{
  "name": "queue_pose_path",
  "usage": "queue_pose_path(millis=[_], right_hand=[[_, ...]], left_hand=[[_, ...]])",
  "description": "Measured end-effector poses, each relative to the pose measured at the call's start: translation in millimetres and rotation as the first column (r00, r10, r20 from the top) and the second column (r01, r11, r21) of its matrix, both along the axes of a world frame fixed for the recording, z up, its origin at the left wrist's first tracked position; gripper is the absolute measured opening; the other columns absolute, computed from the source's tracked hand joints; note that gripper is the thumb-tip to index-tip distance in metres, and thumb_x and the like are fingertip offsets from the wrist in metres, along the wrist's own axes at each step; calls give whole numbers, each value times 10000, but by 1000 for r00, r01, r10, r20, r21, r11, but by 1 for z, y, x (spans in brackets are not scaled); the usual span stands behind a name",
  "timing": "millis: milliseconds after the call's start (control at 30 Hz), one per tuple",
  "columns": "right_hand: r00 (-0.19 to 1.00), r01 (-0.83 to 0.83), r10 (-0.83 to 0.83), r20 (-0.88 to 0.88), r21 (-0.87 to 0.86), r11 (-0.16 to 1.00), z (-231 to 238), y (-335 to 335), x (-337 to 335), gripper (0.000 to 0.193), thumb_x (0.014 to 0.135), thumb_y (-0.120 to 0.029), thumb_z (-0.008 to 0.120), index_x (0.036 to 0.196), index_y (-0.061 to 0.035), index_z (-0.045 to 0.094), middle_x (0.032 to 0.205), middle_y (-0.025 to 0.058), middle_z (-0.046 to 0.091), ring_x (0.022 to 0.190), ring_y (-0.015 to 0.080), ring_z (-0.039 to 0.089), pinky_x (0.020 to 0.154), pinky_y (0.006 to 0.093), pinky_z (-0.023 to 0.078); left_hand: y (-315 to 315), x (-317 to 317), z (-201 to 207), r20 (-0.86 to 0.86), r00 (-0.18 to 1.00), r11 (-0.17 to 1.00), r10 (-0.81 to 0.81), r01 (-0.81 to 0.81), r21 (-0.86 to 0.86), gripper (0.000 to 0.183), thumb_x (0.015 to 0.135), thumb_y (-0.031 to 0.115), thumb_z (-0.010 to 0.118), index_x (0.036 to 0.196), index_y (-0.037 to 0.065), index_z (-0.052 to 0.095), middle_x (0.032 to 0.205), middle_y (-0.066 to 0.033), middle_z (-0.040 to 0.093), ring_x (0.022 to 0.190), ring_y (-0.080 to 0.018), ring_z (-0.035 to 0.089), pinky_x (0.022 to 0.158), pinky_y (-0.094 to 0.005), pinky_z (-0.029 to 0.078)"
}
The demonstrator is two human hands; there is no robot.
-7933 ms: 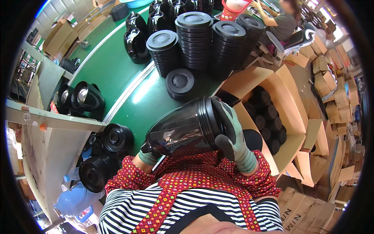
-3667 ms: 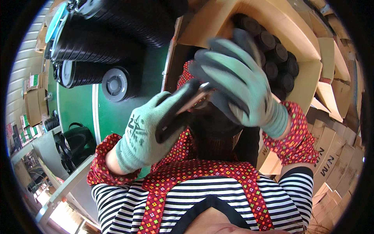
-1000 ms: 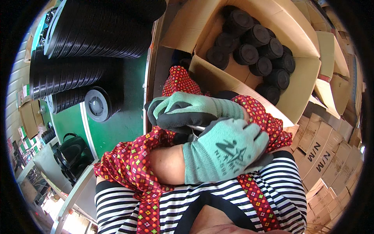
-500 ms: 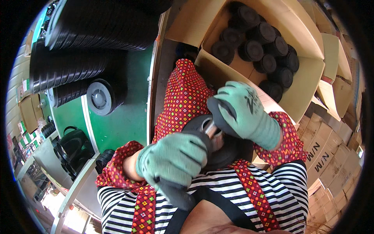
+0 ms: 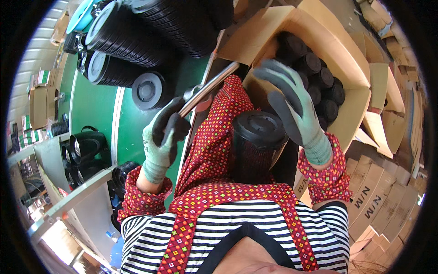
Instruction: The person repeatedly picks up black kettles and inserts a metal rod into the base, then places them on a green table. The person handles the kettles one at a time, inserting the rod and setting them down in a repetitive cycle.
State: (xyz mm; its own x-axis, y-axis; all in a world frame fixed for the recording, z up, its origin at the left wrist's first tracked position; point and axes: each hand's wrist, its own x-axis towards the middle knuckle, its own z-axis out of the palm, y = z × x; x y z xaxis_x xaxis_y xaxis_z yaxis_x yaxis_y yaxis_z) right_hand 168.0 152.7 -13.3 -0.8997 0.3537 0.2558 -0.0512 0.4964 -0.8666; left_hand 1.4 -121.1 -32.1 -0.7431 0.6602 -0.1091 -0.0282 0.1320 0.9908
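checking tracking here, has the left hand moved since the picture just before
Yes: judged against the green table, the left hand moved left, toward it.

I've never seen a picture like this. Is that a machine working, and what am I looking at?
No machine: a camera worn on a person's head looks down at their own hands, and its fisheye lens bends straight edges. The green-and-black-gloved left hand has its grip closed on a shiny metal bar. The similarly gloved right hand is open, beside a dark cylindrical container with a black lid. Leftward, a green tabletop bears stacks of ribbed black discs; rightward, an open brown cardboard box holds round black pieces.
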Motion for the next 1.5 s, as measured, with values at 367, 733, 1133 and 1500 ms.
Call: queue_pose_path(millis=[367, 733, 1133, 1500], right_hand=[[968, -77, 108, 228, -140, 987, -49, -30, 67, 768, 763, -254, 932, 1400, 37, 618, 1422, 150, 628, 1362, 280, 568, 1173, 401, 418], [987, 83, -159, 11, -889, 451, -9, -64, -8, 551, 1072, -408, 591, 1384, 44, 630, 1337, 140, 686, 1185, 242, 649, 1074, 396, 494], [938, -94, 295, 180, -689, 719, -102, -143, -64, 423, 1092, -245, 573, 1436, 1, 584, 1303, 151, 680, 1099, 229, 674, 982, 355, 553], [949, -316, 316, 0, -2, 949, -138, -143, -62, 339, 884, -66, 752, 1215, 3, 724, 1193, 201, 738, 1096, 374, 719, 942, 422, 570]], left_hand=[[-178, -15, -164, 216, 941, 964, 262, -245, -104, 449, 1057, 236, 669, 1434, -1, 610, 1041, -92, 732, 855, -168, 702, 766, -318, 587], [-123, 20, -31, -434, 896, 995, -92, 95, -14, 1069, 702, 343, 990, 1557, 54, 416, 1620, -236, 351, 1452, -376, 452, 1137, -444, 464], [-177, -60, 8, 270, 813, 834, 516, -549, 59, 400, 1040, 292, 667, 1320, 9, 628, 1139, -94, 714, 970, -224, 707, 746, -394, 652], [-166, -423, -130, -62, 578, 581, 814, -804, 124, 304, 969, 276, 757, 1124, 18, 714, 918, -55, 693, 738, -158, 662, 589, -327, 619]])
